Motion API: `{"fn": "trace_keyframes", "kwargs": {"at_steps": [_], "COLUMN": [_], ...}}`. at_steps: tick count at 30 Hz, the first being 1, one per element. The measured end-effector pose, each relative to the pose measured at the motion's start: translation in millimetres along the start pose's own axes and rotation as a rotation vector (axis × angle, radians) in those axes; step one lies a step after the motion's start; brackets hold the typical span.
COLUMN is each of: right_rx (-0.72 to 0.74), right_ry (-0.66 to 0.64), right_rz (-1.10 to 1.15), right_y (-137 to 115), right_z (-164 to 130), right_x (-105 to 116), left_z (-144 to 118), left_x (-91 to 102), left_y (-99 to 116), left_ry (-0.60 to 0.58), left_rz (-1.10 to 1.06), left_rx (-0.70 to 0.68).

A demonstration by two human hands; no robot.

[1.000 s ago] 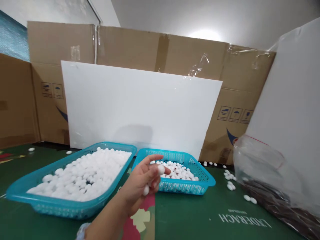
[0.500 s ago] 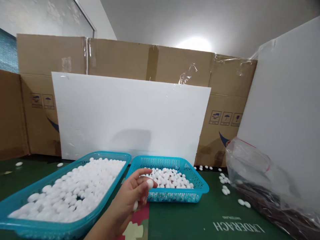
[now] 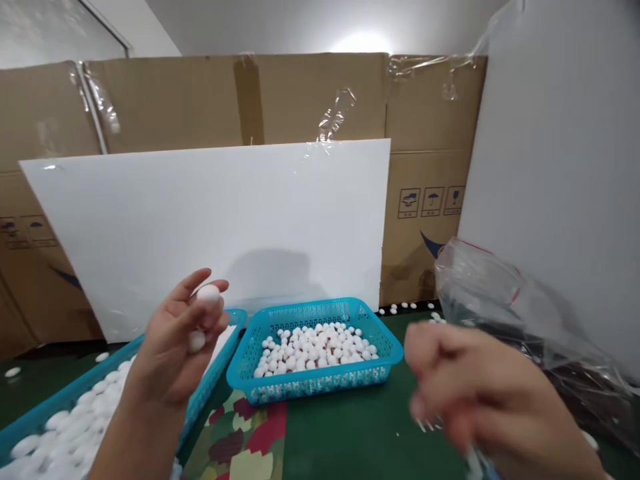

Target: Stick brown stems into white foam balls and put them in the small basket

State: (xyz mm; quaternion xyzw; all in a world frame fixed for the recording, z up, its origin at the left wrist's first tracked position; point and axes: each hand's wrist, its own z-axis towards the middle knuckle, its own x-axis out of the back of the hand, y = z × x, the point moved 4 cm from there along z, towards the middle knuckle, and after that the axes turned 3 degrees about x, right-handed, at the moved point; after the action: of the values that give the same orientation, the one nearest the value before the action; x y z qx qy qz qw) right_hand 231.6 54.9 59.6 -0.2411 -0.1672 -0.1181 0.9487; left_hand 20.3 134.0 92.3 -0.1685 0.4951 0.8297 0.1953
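My left hand [image 3: 175, 343] is raised above the corner of the large blue tray [image 3: 60, 403], pinching one white oval piece [image 3: 209, 294] at the fingertips with a second white piece [image 3: 197, 341] in the palm. My right hand [image 3: 480, 397] is blurred at the lower right with its fingers curled in front of the clear plastic bag [image 3: 505, 307]; whether it holds anything is unclear. A small blue basket [image 3: 315, 383] holding several white pieces sits between the two hands.
A white board [image 3: 210, 220] leans against cardboard boxes [image 3: 280, 100] behind the baskets. A second white board [image 3: 560, 167] stands at the right behind the bag. Loose white pieces [image 3: 405, 307] lie on the green mat [image 3: 345, 433].
The view swung right and down. My left hand rose and moved left with the white pieces. My right hand came into view at the lower right, in motion.
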Motion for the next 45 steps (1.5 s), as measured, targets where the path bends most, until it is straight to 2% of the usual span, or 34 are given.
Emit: {"fn": "trace_keyframes", "kwargs": {"at_steps": [2,7,10,15,19,21,28,33,41,45], "right_rx": [-0.079,-0.509,-0.595,-0.544,-0.442,-0.437,-0.500,-0.486,-0.321,-0.248], "right_ry": [0.043,0.208,0.265,0.291,0.348,0.364,0.286,0.344,0.332,0.313], "right_rz": [0.121,0.324,0.463,0.617,0.646,0.642,0.602,0.543,0.523,0.527], "right_y": [16,63,73,76,73,72,71,74,71,70], "right_z": [14,26,26,30,32,31,28,27,25,26], "right_x": [7,6,-2,-14,-20,-23,-37,-44,-46,-50], "left_z": [-3,-10,-10,-5,-1,0,4,2,-1,-1], "left_x": [-13.7,-37.6,-44.0,-41.2,-40.3,-39.1,-29.9,-29.6,-30.7,-29.8], "left_y": [-7,-41,-54,-69,-80,-83,-84,-88,-88,-91], "left_ry": [-0.036,-0.093,-0.174,-0.331,-0.475,-0.500,-0.471,-0.476,-0.443,-0.473], "left_rz": [-0.014,0.148,0.195,0.256,0.202,0.170,0.090,0.123,0.100,0.118], "left_rx": [0.020,0.187,0.204,0.204,0.212,0.217,0.224,0.296,0.355,0.364]}}
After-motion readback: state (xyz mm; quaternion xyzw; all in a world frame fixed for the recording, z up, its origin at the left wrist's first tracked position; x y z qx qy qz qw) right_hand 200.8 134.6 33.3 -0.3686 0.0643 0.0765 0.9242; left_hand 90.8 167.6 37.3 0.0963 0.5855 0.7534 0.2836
